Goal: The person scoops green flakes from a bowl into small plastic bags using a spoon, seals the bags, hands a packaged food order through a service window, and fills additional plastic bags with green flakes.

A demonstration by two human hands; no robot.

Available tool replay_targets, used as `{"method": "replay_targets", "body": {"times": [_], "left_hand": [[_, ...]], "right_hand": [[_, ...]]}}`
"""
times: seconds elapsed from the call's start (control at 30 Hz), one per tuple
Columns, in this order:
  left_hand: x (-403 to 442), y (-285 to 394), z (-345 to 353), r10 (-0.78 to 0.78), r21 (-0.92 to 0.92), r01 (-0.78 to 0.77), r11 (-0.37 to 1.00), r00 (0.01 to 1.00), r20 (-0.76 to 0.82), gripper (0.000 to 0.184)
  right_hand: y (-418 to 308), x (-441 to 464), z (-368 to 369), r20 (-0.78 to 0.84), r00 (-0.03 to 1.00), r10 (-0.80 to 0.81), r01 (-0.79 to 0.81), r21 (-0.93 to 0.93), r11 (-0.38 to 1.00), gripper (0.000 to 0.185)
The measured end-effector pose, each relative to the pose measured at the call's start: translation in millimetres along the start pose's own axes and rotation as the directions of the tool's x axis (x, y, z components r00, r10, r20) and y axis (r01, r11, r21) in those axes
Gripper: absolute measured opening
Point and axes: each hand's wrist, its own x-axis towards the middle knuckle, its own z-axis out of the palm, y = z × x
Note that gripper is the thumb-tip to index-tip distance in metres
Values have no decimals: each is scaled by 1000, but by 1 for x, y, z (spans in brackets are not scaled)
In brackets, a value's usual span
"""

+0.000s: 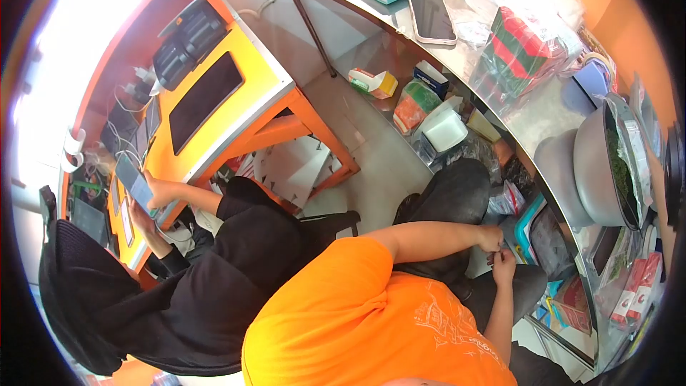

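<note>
Fingers of the left hand (490, 238) and right hand (504, 263) curl close together over dark trousers (450, 204); I cannot tell whether they grip anything. Nearby, below the tabletop (534, 113), sits a turquoise container (524, 229).

Sole view: head camera, wide, dark-rimmed, bowing straight edges. Looked steeply down and forward from above the orange shirt (336, 314), nearest and big at bottom centre. Left hand (490, 238) and right hand (504, 264) fell right of centre, farther off. Steel counter (525, 132) curved down right; yellow counter (254, 64) lay upper left.
</note>
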Motion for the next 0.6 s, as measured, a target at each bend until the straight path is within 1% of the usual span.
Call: {"method": "replay_targets", "body": {"times": [0.03,0.13,0.23,0.33,0.43,0.53,0.6], "left_hand": [[1,-1,1,28,8,-28,1000,999,-14,23],[0,2,-3,17,58,-18,998,1000,18,25],[5,-4,2,77,50,-77,996,997,-2,24],[-4,6,-8,44,12,-43,999,999,-16,25],[0,2,-3,29,-7,-29,1000,998,-58,25],[8,-7,4,68,36,-67,997,997,-45,26],[10,-9,6,67,13,-66,998,997,-43,26]], "right_hand": [[-2,0,0,15,1000,3,-3,-23,1000,15],[-10,-2,2,-20,1000,-5,3,-77,997,22],[-10,-1,1,-49,999,3,-9,-121,993,26],[-10,0,0,-71,997,-5,-8,-183,983,26],[-8,2,0,-83,995,-51,30,-234,972,25],[-13,1,1,-115,988,-101,66,-275,959,26],[-15,0,1,-113,989,-98,62,-282,958,26]]}}
